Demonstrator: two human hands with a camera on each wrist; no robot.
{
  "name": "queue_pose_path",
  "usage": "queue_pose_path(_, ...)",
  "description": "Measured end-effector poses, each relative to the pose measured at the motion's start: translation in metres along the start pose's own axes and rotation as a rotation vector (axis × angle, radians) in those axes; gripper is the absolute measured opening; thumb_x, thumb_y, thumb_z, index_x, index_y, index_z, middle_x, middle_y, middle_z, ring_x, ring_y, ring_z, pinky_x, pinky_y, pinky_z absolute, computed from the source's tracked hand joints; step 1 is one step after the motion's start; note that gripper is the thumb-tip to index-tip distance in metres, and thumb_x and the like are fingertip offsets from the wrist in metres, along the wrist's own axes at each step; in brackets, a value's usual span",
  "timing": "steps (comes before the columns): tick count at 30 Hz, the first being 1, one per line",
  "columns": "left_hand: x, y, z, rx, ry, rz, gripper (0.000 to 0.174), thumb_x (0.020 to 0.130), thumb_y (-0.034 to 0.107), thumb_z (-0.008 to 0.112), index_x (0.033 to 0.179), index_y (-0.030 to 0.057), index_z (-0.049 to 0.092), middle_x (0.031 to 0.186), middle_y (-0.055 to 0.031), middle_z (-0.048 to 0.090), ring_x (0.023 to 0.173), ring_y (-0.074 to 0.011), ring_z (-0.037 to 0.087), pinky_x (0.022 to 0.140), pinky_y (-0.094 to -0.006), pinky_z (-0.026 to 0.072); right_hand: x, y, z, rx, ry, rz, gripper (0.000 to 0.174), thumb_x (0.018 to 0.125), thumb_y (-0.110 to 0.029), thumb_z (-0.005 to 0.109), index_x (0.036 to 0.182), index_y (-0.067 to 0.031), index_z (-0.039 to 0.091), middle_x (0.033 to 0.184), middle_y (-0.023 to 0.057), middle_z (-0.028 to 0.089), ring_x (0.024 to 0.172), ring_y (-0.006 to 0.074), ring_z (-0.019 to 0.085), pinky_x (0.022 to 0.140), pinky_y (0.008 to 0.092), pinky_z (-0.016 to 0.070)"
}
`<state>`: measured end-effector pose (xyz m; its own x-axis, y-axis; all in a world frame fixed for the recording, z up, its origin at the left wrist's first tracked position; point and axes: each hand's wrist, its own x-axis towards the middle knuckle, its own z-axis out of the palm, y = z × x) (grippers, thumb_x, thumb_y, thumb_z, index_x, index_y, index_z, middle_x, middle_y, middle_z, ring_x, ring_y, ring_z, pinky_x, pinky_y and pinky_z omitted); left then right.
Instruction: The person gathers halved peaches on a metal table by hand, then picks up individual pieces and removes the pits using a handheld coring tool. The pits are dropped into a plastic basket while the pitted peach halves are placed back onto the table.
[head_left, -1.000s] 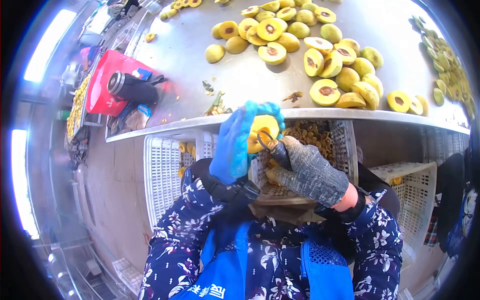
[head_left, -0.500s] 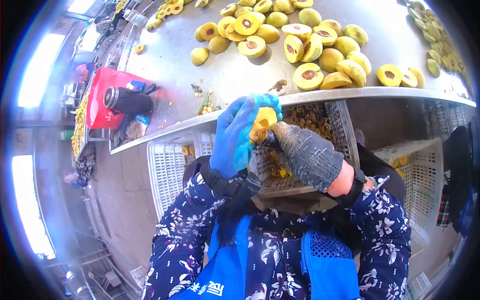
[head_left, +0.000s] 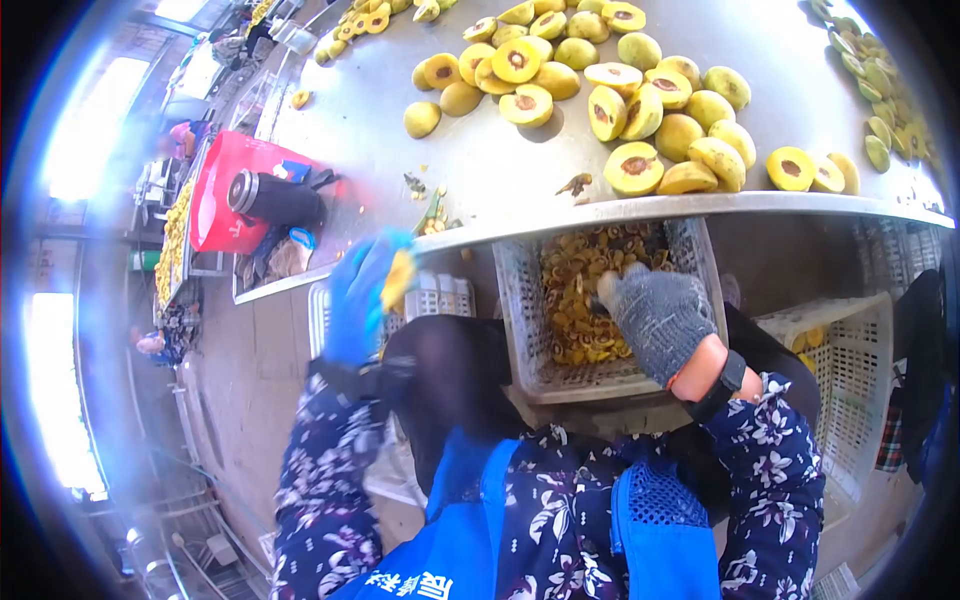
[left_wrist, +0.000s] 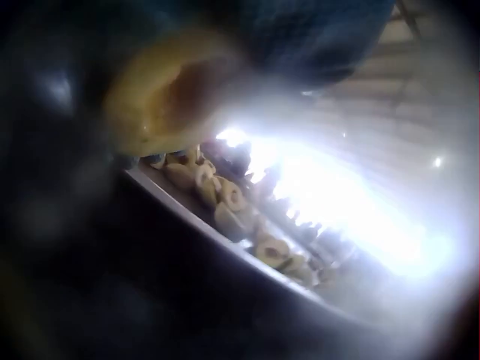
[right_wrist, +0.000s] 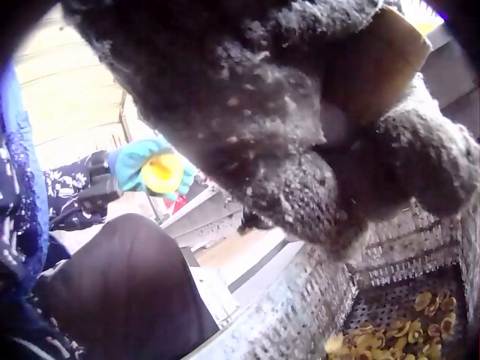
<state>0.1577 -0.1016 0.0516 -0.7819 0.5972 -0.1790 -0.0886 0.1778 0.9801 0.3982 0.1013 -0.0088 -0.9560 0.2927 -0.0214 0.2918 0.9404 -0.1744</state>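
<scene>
A yellow fruit half [head_left: 398,278] is gripped in the blue-gloved left hand [head_left: 358,300], whose fingers are curled round it. It is held out to the left, above the white crate [head_left: 322,318] tucked under the edge of the bench [head_left: 500,165]. The cut face is shown in the left wrist view (blurred, yet a hollow is plain in its middle), so the cupped hold seems chosen to keep the soft flesh from being crushed. The grey-knit right hand [head_left: 658,312] is hung well apart from it, over the mesh crate [head_left: 515,320] of yellow-brown scraps. Its fingers are clenched round a tan handle [right_wrist: 379,56]; what the handle belongs to cannot be told. That crate is set just beneath the bench lip, presumably so that waste is caught. Halved fruit [head_left: 640,110] is heaped on the far right of the bench, and a black flask [head_left: 272,200] is laid at the far left
</scene>
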Motion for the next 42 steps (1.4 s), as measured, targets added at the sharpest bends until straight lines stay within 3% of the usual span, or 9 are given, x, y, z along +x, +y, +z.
queue_pose_path(2,0.002,-0.001,-0.057,1.207,-0.063,0.471,0.026,0.087,0.023,0.065,0.102,0.0017,0.067,0.091,-0.0129,0.066,0.091,-0.0272,0.063,0.082,-0.0374,0.0485,-0.004,0.004,-0.002,0.033,0.031,-0.006,0.008,0.085,-0.013,0.055,0.091,-0.0136,0.060,0.078,0.0091,0.063,0.067,0.0254,0.067,0.053,0.0386,0.0515)
queue_pose_path(3,0.000,0.012,-0.066,1.335,-0.136,0.368,0.032,0.086,0.027,0.066,0.103,-0.0004,0.066,0.100,-0.0170,0.065,0.097,-0.0319,0.062,0.086,-0.0397,0.0470,-0.003,0.006,-0.004,0.077,0.051,-0.016,0.008,0.085,-0.013,0.055,0.091,-0.0131,0.060,0.078,0.0095,0.063,0.067,0.0257,0.067,0.053,0.0389,0.0514)
queue_pose_path(9,0.089,0.021,0.015,0.720,-0.136,0.281,0.063,0.086,0.036,0.065,0.133,-0.0025,0.047,0.118,-0.0208,0.059,0.105,-0.0271,0.059,0.088,-0.0366,0.0480,0.001,-0.002,-0.009,0.243,0.105,-0.069,0.009,0.087,-0.011,0.052,0.094,-0.0082,0.056,0.077,0.0136,0.061,0.065,0.0307,0.066,0.053,0.0429,0.0514)
queue_pose_path(19,0.201,-0.003,0.151,0.876,-0.181,0.327,0.055,0.079,0.024,0.072,0.123,0.0016,0.049,0.078,-0.0050,0.060,0.060,-0.0092,0.054,0.050,-0.0247,0.0439,0.007,0.005,-0.029,0.561,0.077,0.026,0.012,0.091,-0.016,0.048,0.097,-0.0069,0.054,0.082,0.0174,0.061,0.072,0.0341,0.065,0.059,0.0450,0.0515)
queue_pose_path(23,0.208,-0.013,0.140,0.727,-0.505,0.197,0.058,0.073,0.019,0.074,0.122,0.0007,0.050,0.085,-0.0153,0.065,0.062,-0.0186,0.063,0.056,-0.0328,0.0517,0.015,0.008,-0.019,0.798,0.124,0.058,0.019,0.091,-0.016,0.051,0.104,-0.0034,0.053,0.093,0.0213,0.063,0.084,0.0400,0.063,0.070,0.0477,0.0501)
queue_pose_path(29,0.157,-0.001,0.140,0.768,-0.442,0.111,0.044,0.068,0.019,0.077,0.096,-0.0012,0.049,0.081,-0.0135,0.060,0.067,-0.0179,0.063,0.059,-0.0319,0.0520,0.029,0.002,-0.017,1.102,0.282,0.194,0.035,0.080,-0.019,0.072,0.108,-0.0057,0.055,0.090,0.0192,0.065,0.086,0.0379,0.064,0.072,0.0427,0.0508)
queue_pose_path(31,0.143,0.003,0.138,0.553,-0.369,0.404,0.045,0.072,0.013,0.073,0.108,-0.0022,0.051,0.087,-0.0125,0.060,0.075,-0.0165,0.064,0.066,-0.0305,0.0521,0.032,-0.002,-0.017,1.133,0.356,0.165,0.040,0.079,-0.023,0.074,0.110,-0.0054,0.055,0.087,0.0182,0.065,0.084,0.0363,0.065,0.071,0.0422,0.0506)
queue_pose_path(35,0.084,0.016,0.138,-0.351,-0.360,0.023,0.047,0.081,0.002,0.060,0.126,-0.0036,0.050,0.096,-0.0083,0.060,0.086,-0.0141,0.062,0.076,-0.0281,0.0529,0.039,-0.007,-0.026,1.057,0.332,0.194,0.046,0.079,-0.024,0.075,0.115,-0.0043,0.054,0.084,0.0172,0.064,0.081,0.0386,0.064,0.069,0.0427,0.0508)
queue_pose_path(42,0.041,-0.005,0.149,-0.642,-0.225,-0.010,0.034,0.097,0.028,0.052,0.115,0.0004,0.057,0.112,-0.0118,0.061,0.097,-0.0210,0.062,0.084,-0.0344,0.0537,0.040,-0.016,-0.026,0.999,0.282,0.189,0.031,0.088,-0.023,0.063,0.110,-0.0033,0.052,0.090,0.0234,0.064,0.087,0.0428,0.061,0.071,0.0487,0.0490)
